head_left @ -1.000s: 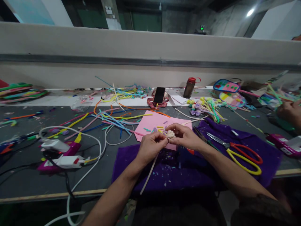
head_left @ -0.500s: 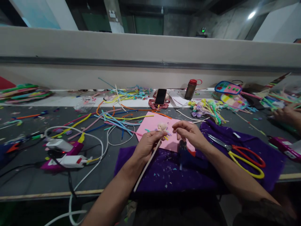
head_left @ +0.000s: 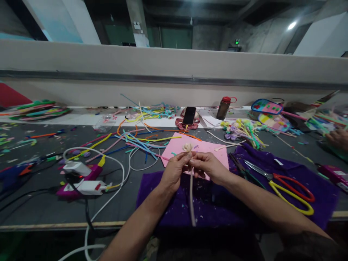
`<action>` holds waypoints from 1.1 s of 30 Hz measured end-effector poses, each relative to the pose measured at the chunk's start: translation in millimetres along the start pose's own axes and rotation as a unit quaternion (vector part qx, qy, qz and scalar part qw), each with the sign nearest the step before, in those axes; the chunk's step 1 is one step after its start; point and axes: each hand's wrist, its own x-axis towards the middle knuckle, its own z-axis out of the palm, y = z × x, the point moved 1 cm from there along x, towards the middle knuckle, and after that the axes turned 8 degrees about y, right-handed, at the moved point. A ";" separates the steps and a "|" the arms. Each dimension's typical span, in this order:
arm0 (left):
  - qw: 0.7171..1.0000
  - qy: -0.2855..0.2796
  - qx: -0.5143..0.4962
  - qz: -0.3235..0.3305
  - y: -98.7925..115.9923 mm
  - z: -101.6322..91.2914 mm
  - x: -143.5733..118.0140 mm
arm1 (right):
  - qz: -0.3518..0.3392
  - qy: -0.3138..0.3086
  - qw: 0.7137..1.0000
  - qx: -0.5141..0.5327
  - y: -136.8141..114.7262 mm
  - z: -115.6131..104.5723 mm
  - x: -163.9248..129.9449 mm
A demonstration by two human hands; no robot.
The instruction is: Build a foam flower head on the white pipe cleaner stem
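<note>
A cream pipe-cleaner flower [head_left: 187,147] stands above my fingertips, over a pink sheet [head_left: 212,146]. Its long cream stem [head_left: 191,203] hangs down over the purple cloth [head_left: 168,201]. My left hand [head_left: 176,168] pinches the stem just under the flower head. Thumb and fingers of my right hand [head_left: 208,165] close on the same spot, touching the left fingertips; the exact grip is partly hidden. Right of my right hand lies a dark plier-like tool [head_left: 240,165], and beyond it scissors [head_left: 269,176] with red and yellow handles.
Loose coloured pipe cleaners [head_left: 133,139] lie left of the sheet, near a white cable and a purple power strip [head_left: 67,192]. Behind are a phone [head_left: 189,115], a bottle [head_left: 223,108] and a bunch of pipe-cleaner flowers [head_left: 241,130]. Another person's hand [head_left: 338,139] is at far right.
My right hand has come left and closed at the flower's stem beside my left hand. The stem swung from slanted to nearly upright. A blurred dark thing below my right hand is gone from there.
</note>
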 end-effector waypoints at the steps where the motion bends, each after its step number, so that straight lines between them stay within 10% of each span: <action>1: 1.000 -0.004 -0.004 -0.002 0.1 -0.7 0.5 | 0.001 0.002 1.000 0.009 2.1 0.9 0.4; 33: 0.999 -0.024 0.030 -0.026 -5.5 -5.6 4.1 | 0.024 -0.028 0.999 0.008 7.6 -3.6 -9.0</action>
